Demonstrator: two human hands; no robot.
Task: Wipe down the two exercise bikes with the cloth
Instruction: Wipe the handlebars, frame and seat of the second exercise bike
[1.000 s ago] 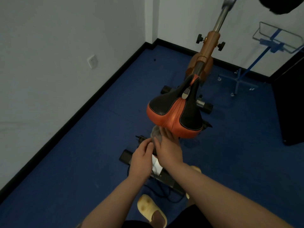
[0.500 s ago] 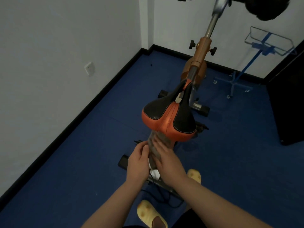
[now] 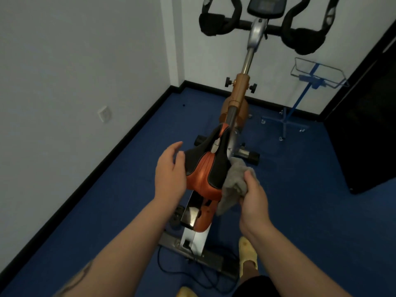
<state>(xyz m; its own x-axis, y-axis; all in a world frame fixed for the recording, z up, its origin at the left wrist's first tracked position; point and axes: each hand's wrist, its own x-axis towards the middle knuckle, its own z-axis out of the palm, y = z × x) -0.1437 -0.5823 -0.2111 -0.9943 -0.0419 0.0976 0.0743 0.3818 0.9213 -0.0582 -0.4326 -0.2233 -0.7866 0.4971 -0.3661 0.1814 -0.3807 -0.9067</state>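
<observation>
Blue carpet (image 3: pixel 300 211) fills the lower frame, bounded by white walls (image 3: pixel 64 61) with a black skirting and a wall socket (image 3: pixel 104 113) at the left. More of the exercise bike (image 3: pixel 241 97) shows than half a second ago: its black handlebars (image 3: pixel 216 26) and console (image 3: pixel 266 5) now sit along the top edge, and the view has tipped upward. A blue wheeled stand (image 3: pixel 300 97) is at the upper right, a dark cabinet (image 3: pixel 368 125) at the right edge. The orange-and-black saddle (image 3: pixel 205 170) lies at centre. Both hands have risen from the post beneath the saddle to its flanks. The left hand (image 3: pixel 170 174), fingers loosely spread, rests against the saddle's left side. The right hand (image 3: pixel 254 200) grips the bunched grey cloth (image 3: pixel 233 183) against the saddle's right side. A yellow slipper (image 3: pixel 248 254) shows at lower right.
</observation>
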